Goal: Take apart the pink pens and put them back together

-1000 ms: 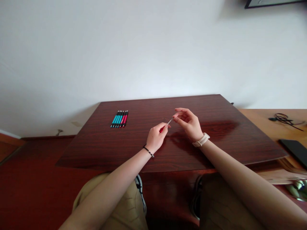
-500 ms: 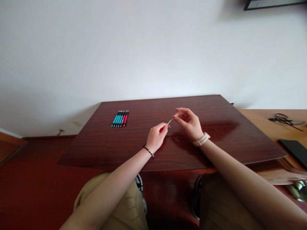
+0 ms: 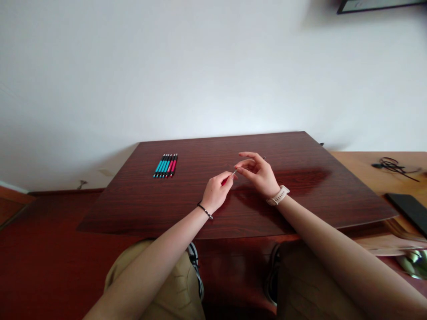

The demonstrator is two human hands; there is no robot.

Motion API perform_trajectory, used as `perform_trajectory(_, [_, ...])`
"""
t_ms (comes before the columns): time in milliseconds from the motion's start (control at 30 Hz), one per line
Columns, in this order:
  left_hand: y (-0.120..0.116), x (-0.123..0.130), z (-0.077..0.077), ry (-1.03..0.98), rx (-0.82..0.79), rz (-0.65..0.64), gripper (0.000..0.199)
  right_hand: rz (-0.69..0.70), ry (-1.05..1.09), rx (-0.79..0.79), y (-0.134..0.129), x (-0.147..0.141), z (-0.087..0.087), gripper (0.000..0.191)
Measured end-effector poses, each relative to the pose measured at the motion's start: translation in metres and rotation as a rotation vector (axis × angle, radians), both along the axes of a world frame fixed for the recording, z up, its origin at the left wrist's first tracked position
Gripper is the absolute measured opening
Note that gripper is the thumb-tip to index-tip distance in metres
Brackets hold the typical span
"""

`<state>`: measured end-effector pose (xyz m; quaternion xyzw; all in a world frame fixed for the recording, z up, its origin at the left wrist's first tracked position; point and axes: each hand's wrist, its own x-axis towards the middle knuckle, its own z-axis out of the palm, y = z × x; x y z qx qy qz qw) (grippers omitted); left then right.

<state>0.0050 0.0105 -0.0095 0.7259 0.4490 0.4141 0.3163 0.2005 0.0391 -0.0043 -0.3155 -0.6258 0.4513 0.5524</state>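
Left hand (image 3: 215,192) pinches a mostly hidden red piece (image 3: 225,180); it's unclear whether right hand (image 3: 262,177) grips the rod (image 3: 234,172).

Head camera faces the table (image 3: 133,200) (forward, downward).

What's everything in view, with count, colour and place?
Wall: one, white, behind
Floor: one, reddish, below
Table: one, dark brown, centre
Pens: six, four turquoise, two pink, table's left
Thin item: one, red, pale, centre
Tip: one, dark, right of centre
Side desk: one, tan, right
Cable: one, black, side desk
Slab: one, black, side desk
Framed panel: one, black, top right
Unclear item: one, greenish, lower right
Bracelet: one, black, left wrist
Watch: one, cream, right wrist
Shoes: two, dark, below
Trousers: one, khaki, below
Left hand, right hand: two, bare, centre
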Motion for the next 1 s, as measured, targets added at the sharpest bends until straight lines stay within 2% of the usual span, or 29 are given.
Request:
perform_trajectory(133, [0.001, 0.0, -0.001, -0.065, 0.007, 0.003, 0.032, 0.101, 0.058, -0.094, -0.002, -0.006, -0.004, 0.068])
perform_trajectory(233, [0.002, -0.001, -0.003, -0.2, -0.035, 0.014, 0.033, 0.111, 0.068, -0.123, -0.002, -0.008, -0.007, 0.074])
perform_trajectory(300, [0.004, -0.002, -0.003, -0.335, -0.098, -0.004, 0.034, 0.088, 0.055, -0.122, -0.001, -0.007, -0.007, 0.071])
perform_trajectory(433, [0.008, -0.003, -0.002, -0.57, -0.238, -0.029, 0.037, -0.043, 0.021, -0.071, 0.002, 0.0, -0.003, 0.056])
perform_trajectory(567, [0.01, -0.003, -0.002, -0.682, -0.284, -0.053, 0.037, -0.303, -0.05, 0.066, 0.007, 0.015, 0.006, 0.041])
perform_trajectory(633, [0.01, -0.004, -0.002, -0.692, -0.29, -0.066, 0.038, -0.455, -0.126, 0.14, 0.011, 0.027, 0.008, 0.039])
perform_trajectory(733, [0.01, -0.004, -0.001, -0.678, -0.285, -0.066, 0.04, -0.627, -0.286, 0.201, 0.022, 0.046, 0.003, 0.047])
perform_trajectory(833, [0.009, -0.004, -0.001, -0.683, -0.271, -0.067, 0.04, -0.668, -0.403, 0.161, 0.035, 0.064, -0.012, 0.059])
perform_trajectory(1000, [0.01, -0.006, -0.002, -0.712, -0.278, -0.085, 0.035, -0.605, -0.502, 0.002, 0.052, 0.079, -0.039, 0.075])
